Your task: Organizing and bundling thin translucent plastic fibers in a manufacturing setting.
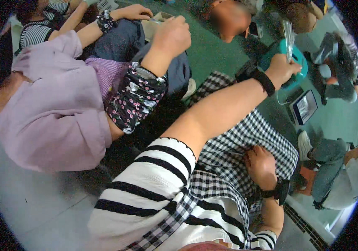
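My left hand point(281, 72), with a black band at its wrist, reaches out to the upper right. Its fingers are closed round the lower end of a bundle of thin, clear-white strands point(288, 39), which stands up from the grip. Behind this hand is a round teal plastic item point(298, 58); I cannot tell whether it is a stool or a basin. A thin pale loop of strand point(282, 101) hangs below. My right hand point(262, 166) lies on the black-and-white checked apron point(233, 150) over my lap, fingers loosely bent, with nothing visible in it.
A blue-edged tray point(304, 107) lies on the green floor point(208, 54) beyond my knees. Close on my left sits a co-worker in a mauve top point(57, 113), wearing a floral sleeve cover point(137, 98). Other people sit ahead and to the right.
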Available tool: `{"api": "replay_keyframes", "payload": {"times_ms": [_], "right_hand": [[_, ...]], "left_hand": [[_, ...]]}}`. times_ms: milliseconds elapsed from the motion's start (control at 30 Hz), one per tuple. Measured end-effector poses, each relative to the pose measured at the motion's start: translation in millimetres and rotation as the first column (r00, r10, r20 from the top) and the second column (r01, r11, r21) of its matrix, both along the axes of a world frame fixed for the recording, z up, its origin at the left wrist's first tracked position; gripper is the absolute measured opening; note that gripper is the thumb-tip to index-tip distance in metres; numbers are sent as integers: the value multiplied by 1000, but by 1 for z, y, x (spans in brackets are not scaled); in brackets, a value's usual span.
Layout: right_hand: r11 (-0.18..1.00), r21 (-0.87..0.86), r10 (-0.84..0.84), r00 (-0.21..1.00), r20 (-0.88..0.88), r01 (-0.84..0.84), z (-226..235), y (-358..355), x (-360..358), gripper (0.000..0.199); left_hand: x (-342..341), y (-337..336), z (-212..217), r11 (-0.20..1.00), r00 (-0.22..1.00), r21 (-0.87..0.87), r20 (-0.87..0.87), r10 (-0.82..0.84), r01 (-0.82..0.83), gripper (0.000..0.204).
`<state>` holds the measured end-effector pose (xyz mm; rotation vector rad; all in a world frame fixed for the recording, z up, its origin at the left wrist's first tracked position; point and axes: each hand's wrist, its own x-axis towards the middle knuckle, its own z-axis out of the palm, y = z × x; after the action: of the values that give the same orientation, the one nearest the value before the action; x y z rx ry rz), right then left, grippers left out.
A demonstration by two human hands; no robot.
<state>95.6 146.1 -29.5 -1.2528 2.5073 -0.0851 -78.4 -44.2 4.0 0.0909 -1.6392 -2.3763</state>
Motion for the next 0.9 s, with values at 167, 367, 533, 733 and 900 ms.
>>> {"api": "replay_keyframes", "payload": {"times_ms": [167, 367, 533, 733, 900], "right_hand": [[976, -218, 36, 999, 26, -29, 50, -14, -10, 26], [436, -801, -479, 859, 179, 410, 107, -41, -100, 19], [180, -647, -69, 666, 743, 741, 95, -55, -166, 23], [-3, -618, 52, 617, 785, 786, 61, -51, -171, 20], [-276, -533, 42, 564, 825, 800, 39, -49, -170, 18]], "left_hand": [[1, -10, 6, 990, 998, 129, -35, -56, 60, 31], [24, -22, 23, 755, 851, 393, -254, -460, 525, 22], [32, -8, 31, 834, 850, 169, -58, -524, 526, 22], [28, -5, 22, 826, 823, -22, 103, -559, 563, 25], [25, 17, 10, 865, 862, -59, 145, -486, 498, 25]]}}
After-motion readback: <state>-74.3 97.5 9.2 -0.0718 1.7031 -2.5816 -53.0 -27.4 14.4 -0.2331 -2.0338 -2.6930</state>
